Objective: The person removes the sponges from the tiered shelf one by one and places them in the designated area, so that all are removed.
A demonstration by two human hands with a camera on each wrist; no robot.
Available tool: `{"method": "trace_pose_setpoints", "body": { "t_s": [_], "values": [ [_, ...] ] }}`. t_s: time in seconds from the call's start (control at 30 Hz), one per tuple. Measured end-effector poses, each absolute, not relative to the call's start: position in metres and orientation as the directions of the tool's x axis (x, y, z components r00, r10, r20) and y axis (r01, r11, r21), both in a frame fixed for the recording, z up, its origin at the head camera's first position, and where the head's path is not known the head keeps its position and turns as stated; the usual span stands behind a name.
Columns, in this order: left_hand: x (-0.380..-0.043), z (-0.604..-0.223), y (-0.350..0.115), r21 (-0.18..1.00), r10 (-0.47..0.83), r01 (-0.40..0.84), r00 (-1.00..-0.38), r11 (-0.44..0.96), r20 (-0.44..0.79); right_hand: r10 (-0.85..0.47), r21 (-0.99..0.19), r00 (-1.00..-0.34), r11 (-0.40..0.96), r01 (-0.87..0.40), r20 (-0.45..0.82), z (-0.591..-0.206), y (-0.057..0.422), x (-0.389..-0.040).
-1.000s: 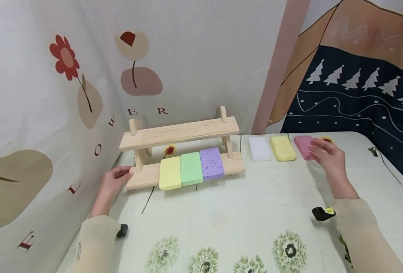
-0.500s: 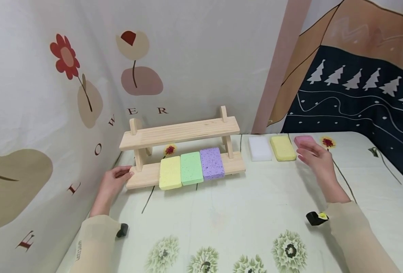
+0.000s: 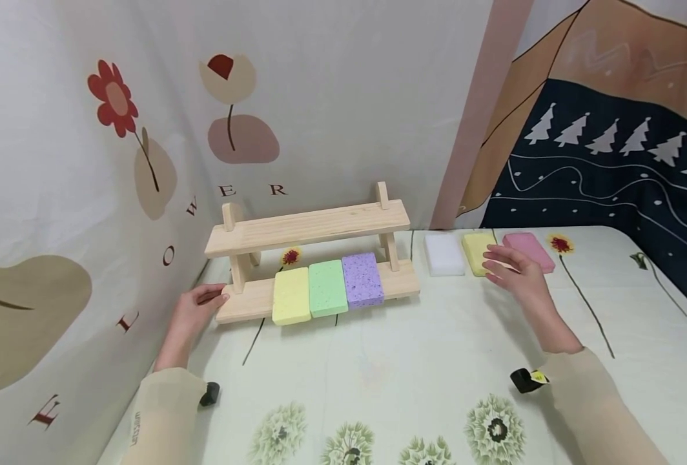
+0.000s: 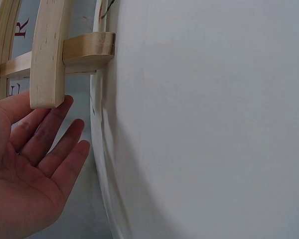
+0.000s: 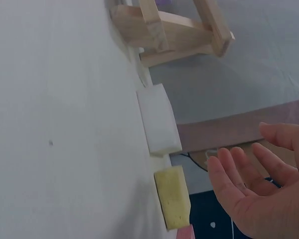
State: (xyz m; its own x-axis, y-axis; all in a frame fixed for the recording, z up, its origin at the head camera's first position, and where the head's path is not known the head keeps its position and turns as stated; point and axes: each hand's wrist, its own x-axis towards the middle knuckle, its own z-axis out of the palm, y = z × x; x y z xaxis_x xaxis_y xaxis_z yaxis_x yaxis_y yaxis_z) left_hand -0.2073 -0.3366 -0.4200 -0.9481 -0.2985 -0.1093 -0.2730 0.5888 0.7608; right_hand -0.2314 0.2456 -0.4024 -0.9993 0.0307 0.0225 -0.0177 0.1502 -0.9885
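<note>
Pale wooden rack (image 3: 308, 226), two-tier, stands toward the counter's (image 3: 378, 361) far left corner. On its lower board (image 3: 245, 301) three sponges lie side by side, near ends overhanging the front edge: light yellow sponge (image 3: 291, 297) left, green sponge (image 3: 328, 289) middle, purple sponge (image 3: 363, 279) right. Left hand (image 3: 195, 310) at the lower board's left end, grip pinching it between thumb and fingers, outer fingers loose; same spot as a second ago. Right of the rack, along the counter's far edge, three more in a row, narrow gaps between: white sponge (image 3: 444, 254) nearest the rack, then second yellow sponge (image 3: 474, 252), then pink sponge (image 3: 532, 248). Main change is the right hand (image 3: 520, 274): at the pink sponge in the earliest frame, now further left, fingertips overlapping the second yellow sponge's right side in the head view. Pink sponge now shows almost whole. Right grip spread, fingers lightly bent; right wrist view shows it apart from the white sponge and second yellow sponge. Rack and its sponges unchanged.
</note>
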Motion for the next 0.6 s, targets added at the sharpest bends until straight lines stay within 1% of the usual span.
{"method": "trace_pose_setpoints", "body": {
  "t_s": [0.1,0.37,0.6],
  "values": [
    [-0.209,-0.421,-0.337,0.763,-0.303,-0.282,-0.946,0.581,-0.119,0.009,-0.983,-1.0,0.183,-0.009,0.011,-0.401,0.237,-0.23],
    [-0.209,-0.42,-0.336,0.757,-0.309,-0.298,-0.942,0.582,-0.133,-0.064,-0.976,-0.998,0.218,-0.006,-0.009,-0.398,0.216,-0.227],
    [-0.209,-0.422,-0.338,0.762,-0.304,-0.288,-0.944,0.58,-0.125,-0.125,-0.966,-0.992,0.259,-0.014,-0.02,-0.399,0.197,-0.226]
  ]
}}
